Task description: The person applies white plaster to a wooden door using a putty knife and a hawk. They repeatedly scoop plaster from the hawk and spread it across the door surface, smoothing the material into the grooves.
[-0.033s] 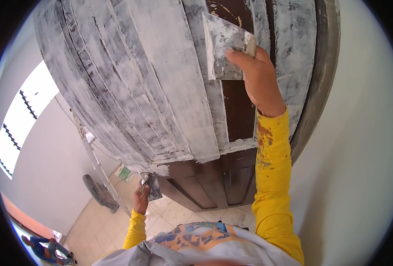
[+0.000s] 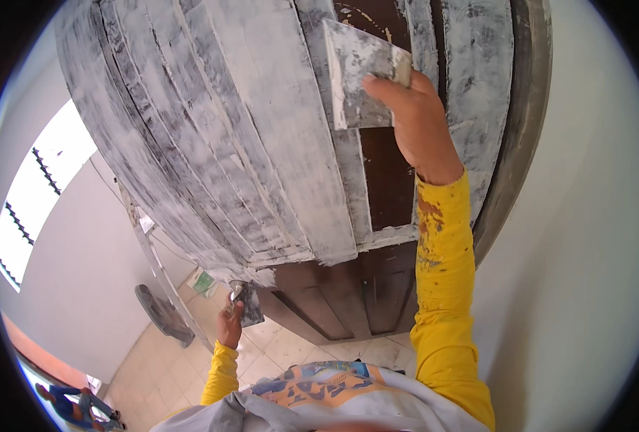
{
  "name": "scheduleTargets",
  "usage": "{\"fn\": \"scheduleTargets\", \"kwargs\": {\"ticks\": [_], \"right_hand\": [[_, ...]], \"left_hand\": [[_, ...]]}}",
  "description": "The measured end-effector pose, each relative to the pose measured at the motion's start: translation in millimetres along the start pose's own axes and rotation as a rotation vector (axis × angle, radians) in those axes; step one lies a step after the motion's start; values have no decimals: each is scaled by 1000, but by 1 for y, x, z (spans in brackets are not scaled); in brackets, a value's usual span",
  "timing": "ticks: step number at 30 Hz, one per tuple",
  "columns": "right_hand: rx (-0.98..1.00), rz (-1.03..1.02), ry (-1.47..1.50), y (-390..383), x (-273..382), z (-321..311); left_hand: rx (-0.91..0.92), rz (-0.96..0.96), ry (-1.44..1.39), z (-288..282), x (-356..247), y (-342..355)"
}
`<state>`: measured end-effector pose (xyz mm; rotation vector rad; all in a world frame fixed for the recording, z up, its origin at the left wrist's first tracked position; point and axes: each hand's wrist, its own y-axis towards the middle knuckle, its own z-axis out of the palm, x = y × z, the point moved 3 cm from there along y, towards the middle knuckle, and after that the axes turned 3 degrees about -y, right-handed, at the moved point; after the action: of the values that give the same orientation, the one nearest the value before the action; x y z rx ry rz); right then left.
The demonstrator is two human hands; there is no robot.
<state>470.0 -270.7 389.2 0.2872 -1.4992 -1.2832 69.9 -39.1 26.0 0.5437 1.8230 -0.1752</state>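
Toward 12 o'clock in the view, the right hand (image 2: 421, 119) grips a wide, white-smeared scraper (image 2: 359, 79) by its 3 o'clock edge over the white-streaked door (image 2: 276, 122), while toward 7 o'clock the left hand (image 2: 229, 324) clasps a grey-smudged blade (image 2: 252, 308) near the door's brown lower part (image 2: 326, 306).

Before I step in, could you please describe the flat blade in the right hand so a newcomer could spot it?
Start at the big panelled door streaked white, then its dark brown strip right of centre. The right hand holds the flat blade in front of that strip. Unlike the tool in the left hand, it is held high.
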Motion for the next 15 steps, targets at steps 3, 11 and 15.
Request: {"fn": "scheduleTargets", "kwargs": {"ticks": [3, 11, 15], "right_hand": [[53, 12, 22, 26, 1, 1], [106, -406, -304, 49, 15, 27], [63, -841, -850, 43, 19, 39]], "left_hand": [[12, -16, -11, 1, -11, 5], [14, -31, -45, 1, -9, 5], [28, -20, -20, 5, -18, 8]]}}
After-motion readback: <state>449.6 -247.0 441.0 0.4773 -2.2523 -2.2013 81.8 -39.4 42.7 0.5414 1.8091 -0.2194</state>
